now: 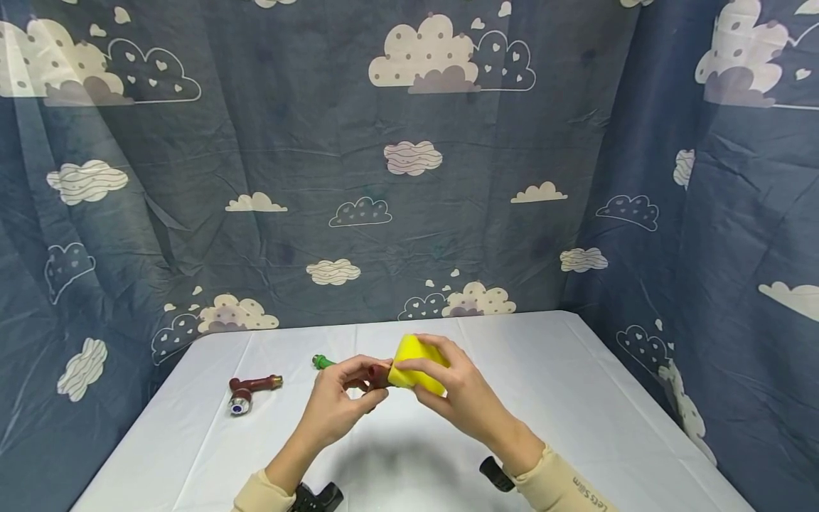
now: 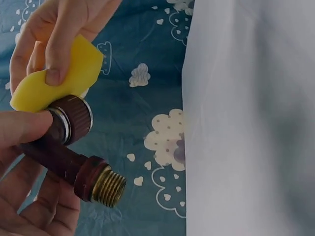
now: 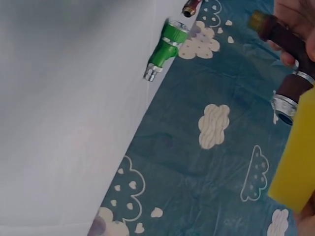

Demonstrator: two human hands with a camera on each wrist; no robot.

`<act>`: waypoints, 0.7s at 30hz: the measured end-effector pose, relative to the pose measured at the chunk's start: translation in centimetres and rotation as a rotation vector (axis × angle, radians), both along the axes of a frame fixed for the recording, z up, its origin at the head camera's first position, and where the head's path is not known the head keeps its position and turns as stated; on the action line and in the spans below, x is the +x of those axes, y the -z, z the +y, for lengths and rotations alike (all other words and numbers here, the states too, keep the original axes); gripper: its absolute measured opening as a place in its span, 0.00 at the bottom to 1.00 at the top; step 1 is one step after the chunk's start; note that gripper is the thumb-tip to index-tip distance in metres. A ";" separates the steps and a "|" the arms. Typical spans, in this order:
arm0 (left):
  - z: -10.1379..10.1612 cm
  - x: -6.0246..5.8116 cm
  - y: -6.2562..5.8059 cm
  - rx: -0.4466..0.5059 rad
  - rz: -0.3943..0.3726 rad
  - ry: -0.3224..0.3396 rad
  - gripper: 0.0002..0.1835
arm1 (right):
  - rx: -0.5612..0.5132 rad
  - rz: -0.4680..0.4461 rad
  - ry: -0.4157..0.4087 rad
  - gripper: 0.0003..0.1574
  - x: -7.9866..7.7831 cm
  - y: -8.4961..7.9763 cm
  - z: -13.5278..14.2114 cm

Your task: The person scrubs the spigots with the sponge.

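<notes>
My left hand [image 1: 335, 405] holds a dark red angle valve [image 2: 56, 160] above the table. It has a brass threaded end, which points away from the fingers in the left wrist view, and a ribbed cap with silvery rings. A yellow sponge [image 1: 419, 355] is in my right hand [image 1: 463, 398], gripped between the thumb and fingers. The sponge lies against the capped side of the valve in the left wrist view, with the left thumb right at its edge. Part of the valve is hidden behind the left fingers in the head view.
A second dark red valve [image 1: 246, 387] lies on the left of the white table [image 1: 576, 398]. A green valve [image 3: 165, 46] with silvery ends lies beyond my left hand, partly hidden in the head view. Dark blue cloud-print cloth [image 1: 409, 235] hangs behind and at both sides.
</notes>
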State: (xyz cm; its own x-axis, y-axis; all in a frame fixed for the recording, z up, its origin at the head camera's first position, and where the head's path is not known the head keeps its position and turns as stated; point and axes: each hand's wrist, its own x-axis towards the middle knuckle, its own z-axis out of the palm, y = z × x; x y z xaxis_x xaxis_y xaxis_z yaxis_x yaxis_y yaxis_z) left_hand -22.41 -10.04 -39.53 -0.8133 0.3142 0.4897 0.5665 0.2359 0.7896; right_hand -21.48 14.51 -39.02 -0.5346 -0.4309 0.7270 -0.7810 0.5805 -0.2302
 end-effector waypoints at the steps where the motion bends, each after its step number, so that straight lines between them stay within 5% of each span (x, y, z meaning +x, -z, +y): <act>1: 0.0 0.1 0.1 -0.008 0.014 0.001 0.19 | -0.003 -0.025 -0.002 0.31 0.0 0.0 0.0; 13: -1.1 0.1 0.5 -0.091 0.169 0.041 0.16 | -0.070 -0.376 -0.092 0.24 -0.3 -0.9 0.8; 21: -2.3 -0.1 0.4 -0.040 0.058 0.202 0.16 | -0.193 -0.809 -0.283 0.22 -1.2 -1.1 1.8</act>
State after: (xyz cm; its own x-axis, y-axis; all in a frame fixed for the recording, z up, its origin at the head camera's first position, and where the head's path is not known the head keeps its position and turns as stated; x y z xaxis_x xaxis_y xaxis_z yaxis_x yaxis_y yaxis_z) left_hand -22.52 -12.29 -39.93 -0.7027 0.4879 0.5179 0.6496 0.1431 0.7466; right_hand -22.70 16.32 -37.96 -0.8092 -0.5340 0.2450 -0.4445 0.2836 -0.8497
